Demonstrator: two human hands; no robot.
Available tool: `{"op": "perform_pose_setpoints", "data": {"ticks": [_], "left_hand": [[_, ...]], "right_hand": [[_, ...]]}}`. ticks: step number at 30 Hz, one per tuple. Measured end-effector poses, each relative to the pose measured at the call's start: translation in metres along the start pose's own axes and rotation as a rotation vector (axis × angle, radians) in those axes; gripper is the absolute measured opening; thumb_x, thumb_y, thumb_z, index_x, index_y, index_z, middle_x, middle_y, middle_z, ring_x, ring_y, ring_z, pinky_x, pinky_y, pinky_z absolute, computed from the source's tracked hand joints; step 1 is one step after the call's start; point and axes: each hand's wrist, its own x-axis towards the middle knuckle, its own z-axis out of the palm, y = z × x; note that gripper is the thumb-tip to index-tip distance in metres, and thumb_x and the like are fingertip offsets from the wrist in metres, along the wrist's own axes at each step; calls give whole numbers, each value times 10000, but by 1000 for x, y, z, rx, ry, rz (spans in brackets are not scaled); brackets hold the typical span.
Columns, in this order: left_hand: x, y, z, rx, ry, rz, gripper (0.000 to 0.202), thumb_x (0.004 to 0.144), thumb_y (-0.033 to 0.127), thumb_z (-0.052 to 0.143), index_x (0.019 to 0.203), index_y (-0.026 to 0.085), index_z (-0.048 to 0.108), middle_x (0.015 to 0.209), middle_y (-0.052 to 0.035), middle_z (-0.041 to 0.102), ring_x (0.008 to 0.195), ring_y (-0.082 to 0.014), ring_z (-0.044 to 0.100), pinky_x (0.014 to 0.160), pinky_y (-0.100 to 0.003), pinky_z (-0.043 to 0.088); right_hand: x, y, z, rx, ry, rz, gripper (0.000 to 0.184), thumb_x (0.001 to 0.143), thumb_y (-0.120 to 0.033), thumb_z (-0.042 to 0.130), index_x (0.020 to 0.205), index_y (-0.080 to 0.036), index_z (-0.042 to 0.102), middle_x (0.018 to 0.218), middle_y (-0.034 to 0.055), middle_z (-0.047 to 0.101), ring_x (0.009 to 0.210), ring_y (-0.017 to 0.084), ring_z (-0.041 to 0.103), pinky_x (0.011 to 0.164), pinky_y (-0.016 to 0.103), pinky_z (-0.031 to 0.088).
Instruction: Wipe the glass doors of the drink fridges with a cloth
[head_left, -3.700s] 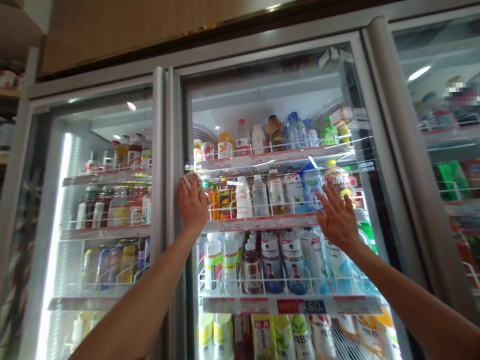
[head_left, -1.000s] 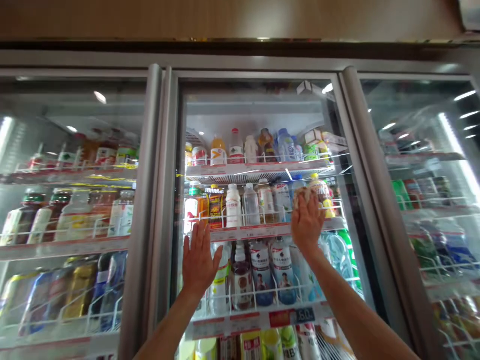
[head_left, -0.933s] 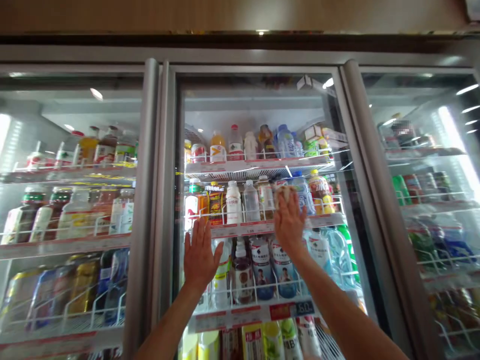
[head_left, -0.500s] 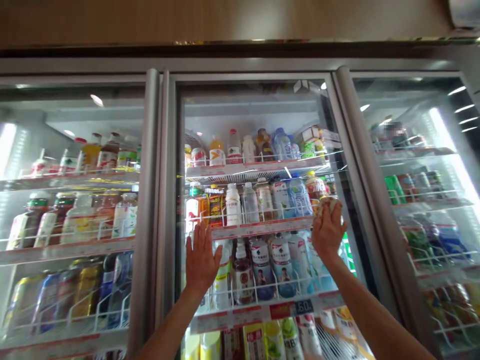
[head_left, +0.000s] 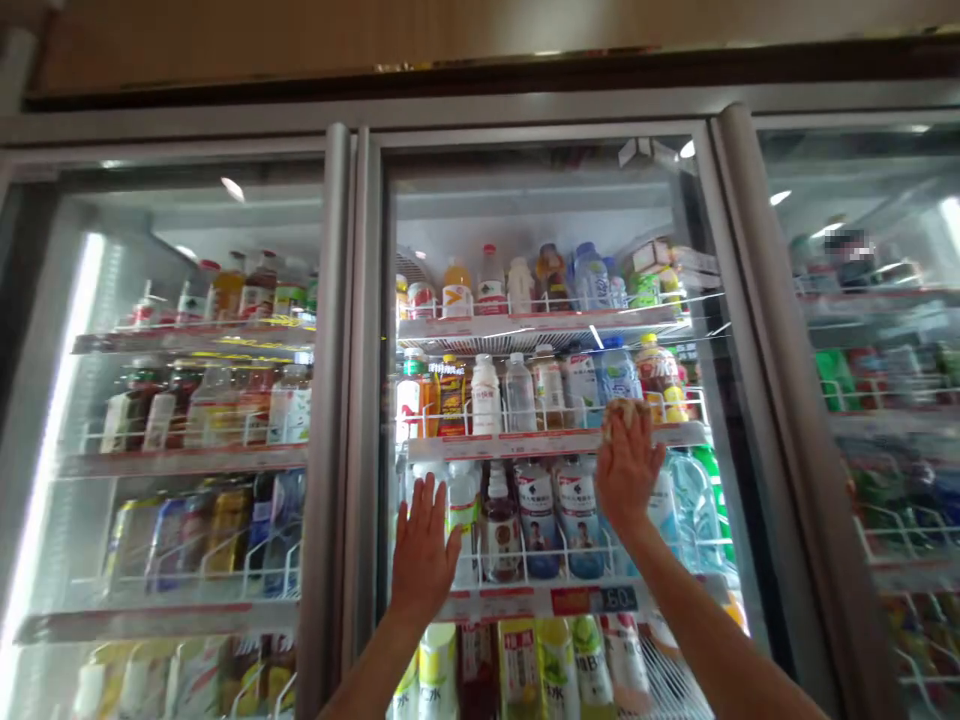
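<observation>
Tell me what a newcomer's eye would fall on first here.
Probably the bare right hand, with a crumpled, pale brownish cloth under its fingers, at the middle grey-framed glass door; the bare left hand is lower, fingers pointing up. Next, the crowded rows of colourful drink bottles behind that door, then the bright white light strip at far left.

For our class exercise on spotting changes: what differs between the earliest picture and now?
The cloth has gone from the left hand to the right hand, farther right across the middle door. The left hand, now without it, is lower. The bottles inside look unmoved.
</observation>
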Motion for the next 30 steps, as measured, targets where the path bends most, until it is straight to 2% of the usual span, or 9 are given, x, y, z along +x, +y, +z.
{"op": "perform_pose_setpoints", "data": {"ticks": [5, 7, 9, 13, 16, 20, 22, 27, 30], "left_hand": [[-6, -7, -3, -32, -42, 12, 635, 889, 282, 398, 1431, 201, 79, 1471, -109, 240, 1382, -209, 121, 1103, -431, 213], [-14, -13, -5, -29, -58, 15, 625, 892, 293, 393, 1431, 213, 89, 1464, -105, 262, 1377, -209, 148, 1102, -437, 214], [-25, -17, -8, -27, -74, 8, 610, 895, 297, 380, 1430, 219, 98, 1459, -101, 275, 1372, -210, 171, 1102, -442, 218], [-41, -13, -10, -44, -114, -32, 618, 892, 305, 381, 1430, 215, 92, 1464, -98, 260, 1374, -223, 157, 1096, -457, 237], [-41, -6, -8, -42, -120, -85, 634, 891, 291, 386, 1431, 211, 64, 1472, -106, 236, 1379, -226, 124, 1097, -474, 226], [-39, -7, -10, -72, -126, -92, 641, 889, 311, 395, 1431, 225, 64, 1479, -101, 215, 1379, -227, 125, 1099, -479, 214], [-41, -9, -13, -80, -139, -76, 643, 887, 305, 399, 1431, 230, 64, 1478, -99, 221, 1378, -226, 138, 1096, -474, 224], [-53, 5, -16, -98, -164, -111, 668, 882, 313, 410, 1432, 228, 41, 1488, -111, 187, 1381, -241, 127, 1084, -486, 240], [-56, 21, -13, -124, -162, -213, 695, 882, 336, 408, 1431, 202, 5, 1497, -131, 130, 1385, -257, 81, 1080, -510, 234]], "right_hand": [[-53, -92, -10, 176, -285, -456, 490, 880, -228, 380, 1369, -243, 342, 1410, 11, 387, 1376, 184, 157, 1120, 435, 33], [-70, -94, -17, 214, -329, -578, 488, 880, -236, 394, 1363, -275, 343, 1392, -23, 414, 1370, 161, 177, 1127, 420, 9], [-74, -63, -21, 176, -304, -515, 505, 884, -220, 389, 1379, -280, 308, 1388, -6, 421, 1364, 164, 202, 1123, 436, 32], [-53, 8, -22, -15, -95, -61, 530, 899, -219, 343, 1415, -230, 219, 1435, 100, 332, 1358, 224, 226, 1078, 507, 137], [-54, -10, -20, -35, -102, 45, 534, 895, -214, 323, 1418, -206, 215, 1459, 118, 273, 1370, 254, 179, 1060, 522, 170], [-90, -74, -27, 146, -370, -398, 548, 861, -198, 386, 1394, -267, 282, 1414, 34, 382, 1367, 193, 193, 1112, 449, 77], [-101, -70, -32, 179, -403, -498, 538, 853, -198, 407, 1378, -277, 319, 1385, 23, 426, 1357, 177, 224, 1120, 431, 55], [-81, 23, -40, -37, -192, -57, 503, 892, -213, 336, 1393, -226, 291, 1419, 119, 357, 1352, 230, 242, 1069, 521, 151], [-75, 22, -40, -89, -146, 143, 508, 900, -233, 305, 1404, -178, 262, 1456, 159, 263, 1367, 264, 186, 1033, 548, 212]]}}
